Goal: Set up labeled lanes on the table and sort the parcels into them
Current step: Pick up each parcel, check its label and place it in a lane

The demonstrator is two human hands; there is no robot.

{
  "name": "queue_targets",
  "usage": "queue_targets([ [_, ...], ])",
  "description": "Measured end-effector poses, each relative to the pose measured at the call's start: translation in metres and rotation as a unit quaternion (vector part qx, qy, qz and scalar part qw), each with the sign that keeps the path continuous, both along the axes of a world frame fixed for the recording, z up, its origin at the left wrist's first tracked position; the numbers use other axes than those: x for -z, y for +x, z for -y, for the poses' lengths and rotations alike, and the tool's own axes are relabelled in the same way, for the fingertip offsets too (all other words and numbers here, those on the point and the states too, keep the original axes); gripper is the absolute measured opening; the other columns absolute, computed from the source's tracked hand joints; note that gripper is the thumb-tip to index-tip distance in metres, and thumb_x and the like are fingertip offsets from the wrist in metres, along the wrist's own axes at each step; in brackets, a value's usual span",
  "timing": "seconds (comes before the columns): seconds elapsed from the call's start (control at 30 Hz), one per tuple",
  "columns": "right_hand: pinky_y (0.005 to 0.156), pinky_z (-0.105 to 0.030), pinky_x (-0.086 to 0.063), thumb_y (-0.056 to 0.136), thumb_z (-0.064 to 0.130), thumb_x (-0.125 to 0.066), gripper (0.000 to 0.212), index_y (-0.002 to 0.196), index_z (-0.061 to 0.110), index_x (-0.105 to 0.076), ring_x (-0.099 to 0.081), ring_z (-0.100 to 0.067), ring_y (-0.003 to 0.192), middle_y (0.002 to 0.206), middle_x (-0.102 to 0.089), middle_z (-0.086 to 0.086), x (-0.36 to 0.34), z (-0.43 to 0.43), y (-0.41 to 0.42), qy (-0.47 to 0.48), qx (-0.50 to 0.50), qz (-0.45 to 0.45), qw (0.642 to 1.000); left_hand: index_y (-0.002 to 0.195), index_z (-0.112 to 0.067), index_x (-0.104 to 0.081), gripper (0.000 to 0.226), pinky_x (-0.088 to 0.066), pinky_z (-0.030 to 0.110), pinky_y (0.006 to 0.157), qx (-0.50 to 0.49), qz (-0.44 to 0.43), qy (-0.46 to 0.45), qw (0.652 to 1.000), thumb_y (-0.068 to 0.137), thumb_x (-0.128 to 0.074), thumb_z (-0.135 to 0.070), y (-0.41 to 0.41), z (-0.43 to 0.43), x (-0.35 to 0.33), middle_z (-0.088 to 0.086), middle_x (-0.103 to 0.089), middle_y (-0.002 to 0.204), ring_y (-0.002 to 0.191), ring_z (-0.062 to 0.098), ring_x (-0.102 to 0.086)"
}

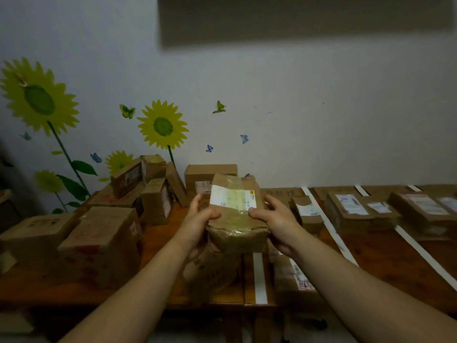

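Both hands, left hand (pixel 201 214) and right hand (pixel 273 215), clamped the parcel (pixel 236 214) between curled fingers, its long axis toward the table's (pixel 158 243) far edge.

Parcel label (pixel 232 198) print illegible

Dim light falls on a pale wall (pixel 309 115) decorated with yellow sunflower decals (pixel 162 126) and small butterfly stickers (pixel 218 107). A dark, blurred rectangular panel (pixel 296 18) hangs high above a brown wooden table (pixel 376 253) set against it.
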State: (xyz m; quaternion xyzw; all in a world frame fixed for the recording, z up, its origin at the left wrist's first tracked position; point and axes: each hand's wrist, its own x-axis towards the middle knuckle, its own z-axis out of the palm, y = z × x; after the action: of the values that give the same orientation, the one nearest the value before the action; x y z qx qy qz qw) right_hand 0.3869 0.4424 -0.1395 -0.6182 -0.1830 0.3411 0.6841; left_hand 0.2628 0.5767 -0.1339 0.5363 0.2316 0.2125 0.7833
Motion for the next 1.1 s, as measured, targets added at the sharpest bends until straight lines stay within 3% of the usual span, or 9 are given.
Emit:
queue_targets([
  [0.23, 0.096, -0.048, -0.051, 0.076, 0.0, -0.073, 0.088, 0.144, 0.037, -0.032, -0.046, -0.018, 0.127, 0.133, -0.048, 0.007, 0.01, 0.049, 0.012, -0.01, -0.02, 0.166, 0.986, 0.143, -0.043, -0.028, 0.091, -0.057, 0.04, 0.075, 0.032, -0.045, 0.06, 0.997, 0.079, -0.058, 0.014, 0.013, 0.037, 0.001, 0.007, -0.05, 0.135, 0.115, 0.033, -0.056],
  [0.43, 0.097, -0.05, -0.049, 0.082, 0.006, -0.07, 0.097, 0.149, 0.046, -0.013, -0.054, -0.023, 0.119, 0.139, -0.047, 0.001, 0.014, 0.065, 0.019, -0.031, -0.051, 0.106, 0.993, 0.143, -0.04, -0.031, 0.08, -0.057, 0.04, 0.081, 0.051, -0.062, 0.093, 0.992, 0.083, -0.059, 0.006, 0.025, 0.053, 0.007, 0.006, -0.05, 0.135, 0.116, 0.029, -0.055],
  [0.53, 0.091, -0.041, -0.054, 0.086, 0.011, -0.068, 0.084, 0.149, 0.038, -0.02, -0.059, -0.02, 0.11, 0.116, -0.058, 0.007, 0.031, 0.08, 0.017, -0.079, -0.023, 0.043, 0.996, 0.138, -0.04, -0.035, 0.063, -0.057, 0.035, 0.077, 0.121, -0.134, 0.107, 0.978, 0.09, -0.057, -0.007, 0.034, 0.061, 0.026, 0.003, -0.057, 0.123, 0.105, 0.024, -0.061],
  [0.63, 0.074, -0.03, -0.055, 0.088, 0.009, -0.066, 0.072, 0.146, 0.031, -0.03, -0.061, -0.014, 0.096, 0.101, -0.059, 0.011, 0.053, 0.102, 0.02, -0.118, 0.011, 0.01, 0.993, 0.146, -0.036, -0.029, 0.066, -0.054, 0.038, 0.087, 0.174, -0.184, 0.093, 0.963, 0.091, -0.054, -0.007, 0.053, 0.073, 0.053, 0.006, -0.057, 0.128, 0.109, 0.024, -0.06],
  [0.77, 0.081, -0.037, -0.056, 0.087, 0.003, -0.065, 0.07, 0.145, 0.026, -0.035, -0.061, -0.015, 0.094, 0.098, -0.06, 0.01, 0.07, 0.135, 0.047, -0.139, 0.081, -0.018, 0.987, 0.146, -0.04, -0.026, 0.055, -0.053, 0.033, 0.085, 0.231, -0.202, 0.12, 0.944, 0.098, -0.047, -0.023, 0.088, 0.101, 0.072, 0.0, -0.051, 0.136, 0.111, 0.018, -0.056],
  [0.87, 0.087, -0.041, -0.055, 0.086, 0.005, -0.066, 0.071, 0.146, 0.025, -0.035, -0.062, -0.02, 0.102, 0.115, -0.062, 0.002, 0.076, 0.161, 0.077, -0.172, 0.122, 0.008, 0.977, 0.146, -0.033, -0.031, 0.053, -0.048, 0.028, 0.089, 0.265, -0.266, 0.26, 0.889, 0.096, -0.046, -0.043, 0.115, 0.104, 0.088, -0.003, -0.047, 0.143, 0.113, 0.012, -0.054],
  [0.97, 0.083, -0.037, -0.054, 0.087, 0.005, -0.065, 0.068, 0.145, 0.025, -0.036, -0.059, -0.024, 0.113, 0.13, -0.059, -0.005, 0.09, 0.184, 0.116, -0.192, 0.15, 0.015, 0.97, 0.141, -0.028, -0.039, 0.058, -0.046, 0.034, 0.101, 0.297, -0.304, 0.369, 0.826, 0.088, -0.058, -0.042, 0.144, 0.097, 0.12, -0.007, -0.048, 0.141, 0.119, 0.013, -0.054],
  [1.03, 0.086, -0.04, -0.054, 0.088, 0.005, -0.064, 0.065, 0.144, 0.025, -0.038, -0.06, -0.024, 0.113, 0.129, -0.059, -0.005, 0.101, 0.197, 0.141, -0.199, 0.153, 0.013, 0.968, 0.141, -0.03, -0.038, 0.059, -0.038, 0.033, 0.107, 0.296, -0.327, 0.444, 0.78, 0.087, -0.061, -0.04, 0.159, 0.102, 0.136, -0.012, -0.038, 0.143, 0.129, 0.017, -0.043],
  [1.1, 0.089, -0.042, -0.052, 0.087, 0.005, -0.064, 0.067, 0.145, 0.024, -0.036, -0.058, -0.026, 0.116, 0.131, -0.058, -0.005, 0.111, 0.206, 0.166, -0.208, 0.141, 0.017, 0.968, 0.146, -0.035, -0.028, 0.072, -0.026, 0.043, 0.115, 0.296, -0.346, 0.528, 0.717, 0.083, -0.061, -0.049, 0.174, 0.111, 0.154, -0.005, -0.024, 0.155, 0.142, 0.023, -0.022],
])
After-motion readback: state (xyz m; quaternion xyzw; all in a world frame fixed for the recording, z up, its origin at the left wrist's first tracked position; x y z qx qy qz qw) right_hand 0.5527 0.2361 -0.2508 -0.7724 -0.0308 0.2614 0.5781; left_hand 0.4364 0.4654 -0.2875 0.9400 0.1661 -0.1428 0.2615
